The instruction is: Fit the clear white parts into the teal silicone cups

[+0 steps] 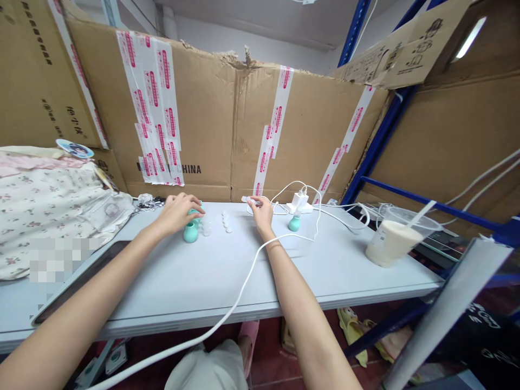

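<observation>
Left hand [179,212] is cupping a teal piece [195,210]; right hand [262,212] is pinching a white part [248,200].
White cable [244,281] is trailing toward seven o'clock, worth keeping clear of that wrist.

Open table [195,276] nearer us, clutter ahead
Small clear pieces [226,221] sit between our left hand [177,211] and right hand [262,211]. A white cable [244,281] trails past the right wrist, a cardboard wall [227,135] closes in behind, and a cup [390,241] stands well right.

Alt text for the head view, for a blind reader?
Two bare arms reach across a white table: the left hand rests on small teal pieces, the right hand pinches a small white piece beside a white charger. A milky drink stands at right; cardboard behind.
</observation>
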Tool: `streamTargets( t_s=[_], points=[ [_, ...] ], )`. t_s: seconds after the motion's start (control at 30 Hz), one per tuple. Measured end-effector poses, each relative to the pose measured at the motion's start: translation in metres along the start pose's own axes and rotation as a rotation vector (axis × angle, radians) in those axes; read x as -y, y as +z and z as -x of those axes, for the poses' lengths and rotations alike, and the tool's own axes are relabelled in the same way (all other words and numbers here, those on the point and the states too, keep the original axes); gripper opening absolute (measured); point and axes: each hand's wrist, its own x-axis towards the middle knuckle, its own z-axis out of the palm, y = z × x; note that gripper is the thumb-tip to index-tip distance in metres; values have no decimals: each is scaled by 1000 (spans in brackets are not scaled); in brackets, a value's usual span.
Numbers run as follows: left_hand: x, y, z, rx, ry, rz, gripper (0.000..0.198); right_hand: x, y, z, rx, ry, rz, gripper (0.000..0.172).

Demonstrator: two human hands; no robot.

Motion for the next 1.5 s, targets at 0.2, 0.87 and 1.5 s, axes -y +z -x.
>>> streamTargets(
  t_s=[0.2, 0.87, 1.5],
  points=[
    [10, -21, 38, 13, -76, -223, 39, 11, 3, 3, 94, -82, -75, 24],
    [-36, 21, 45, -314, -102, 261, 36, 66, 4, 21, 693, 133, -729, 28],
    [-48, 40, 16, -148, -61, 299, 34, 64, 11, 23, 540, 45, -531, 21]
  ],
)
